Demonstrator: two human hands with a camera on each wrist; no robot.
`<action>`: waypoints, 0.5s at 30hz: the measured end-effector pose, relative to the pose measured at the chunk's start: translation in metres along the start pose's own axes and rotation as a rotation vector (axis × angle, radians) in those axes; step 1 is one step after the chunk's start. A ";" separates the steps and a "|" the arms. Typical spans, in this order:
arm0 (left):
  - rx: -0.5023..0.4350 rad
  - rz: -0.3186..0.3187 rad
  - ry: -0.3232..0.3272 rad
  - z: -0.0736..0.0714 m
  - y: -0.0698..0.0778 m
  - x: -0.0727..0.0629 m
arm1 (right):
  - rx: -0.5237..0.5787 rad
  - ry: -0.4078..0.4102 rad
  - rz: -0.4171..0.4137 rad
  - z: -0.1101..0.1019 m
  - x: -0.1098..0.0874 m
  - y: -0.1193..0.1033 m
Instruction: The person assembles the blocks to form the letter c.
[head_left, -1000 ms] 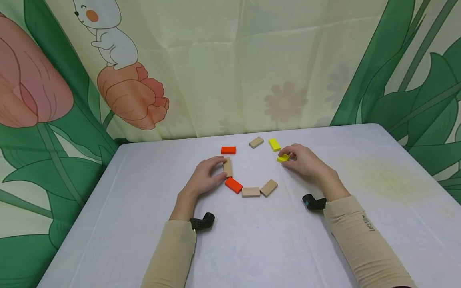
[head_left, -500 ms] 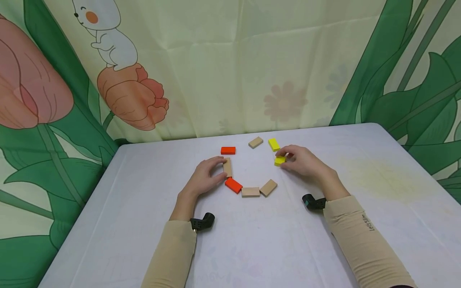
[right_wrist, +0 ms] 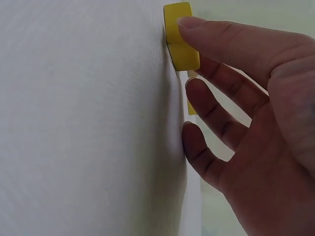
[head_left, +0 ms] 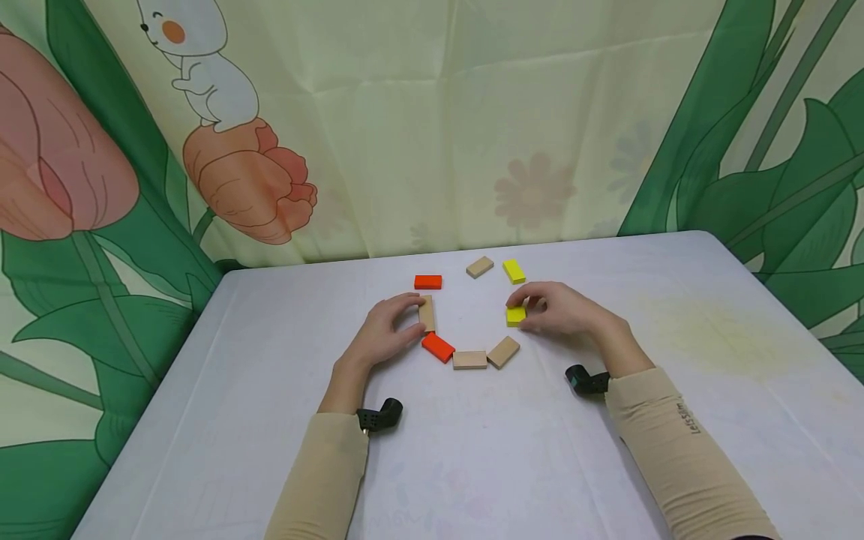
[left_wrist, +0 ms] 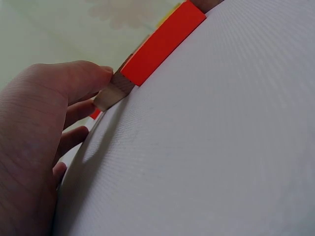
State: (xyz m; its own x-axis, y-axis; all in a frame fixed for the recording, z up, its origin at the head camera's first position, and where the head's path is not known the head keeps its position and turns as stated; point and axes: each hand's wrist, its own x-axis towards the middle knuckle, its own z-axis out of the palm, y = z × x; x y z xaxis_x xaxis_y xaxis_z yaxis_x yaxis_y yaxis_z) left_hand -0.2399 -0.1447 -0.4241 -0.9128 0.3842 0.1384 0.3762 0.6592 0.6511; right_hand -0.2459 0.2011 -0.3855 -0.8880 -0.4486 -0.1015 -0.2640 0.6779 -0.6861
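Observation:
My left hand (head_left: 386, 328) pinches the ends of a plain wooden block (head_left: 427, 313) between thumb and fingers as it lies on the table. In the left wrist view, a red block (left_wrist: 162, 44) meets the near end of that wooden block (left_wrist: 112, 94). Across the table, my right hand (head_left: 565, 307) holds a yellow block (head_left: 516, 316) with thumb and index finger. The right wrist view shows the thumb on this yellow block (right_wrist: 183, 55), while the other fingers curve loosely below it. Part of the block is hidden behind the thumb.
From the red block (head_left: 439, 347), a wooden block (head_left: 469, 361) and a slanted wooden block (head_left: 503, 352) continue the curve. Farther back lie a red block (head_left: 428, 282), a wooden block (head_left: 480, 267) and a yellow block (head_left: 514, 271). A white cloth covers the table (head_left: 472, 465).
My right hand has drawn the yellow block nearer and slightly left, towards the slanted wooden block, turning it a little. The left hand and the other blocks have stayed put.

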 end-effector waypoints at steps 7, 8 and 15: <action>0.004 0.011 0.001 0.000 -0.001 0.000 | -0.011 -0.012 0.017 -0.001 -0.001 -0.002; 0.004 0.010 0.001 0.000 -0.001 0.000 | -0.012 -0.012 0.018 -0.001 -0.002 -0.002; 0.004 0.004 0.003 0.001 -0.001 0.000 | -0.008 -0.004 0.017 -0.002 -0.003 -0.002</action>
State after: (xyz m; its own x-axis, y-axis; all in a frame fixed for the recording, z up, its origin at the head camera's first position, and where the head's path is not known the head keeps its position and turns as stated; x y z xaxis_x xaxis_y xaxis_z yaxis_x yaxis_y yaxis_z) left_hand -0.2402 -0.1448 -0.4254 -0.9119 0.3849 0.1429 0.3802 0.6605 0.6475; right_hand -0.2438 0.2019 -0.3828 -0.8910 -0.4390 -0.1158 -0.2519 0.6901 -0.6784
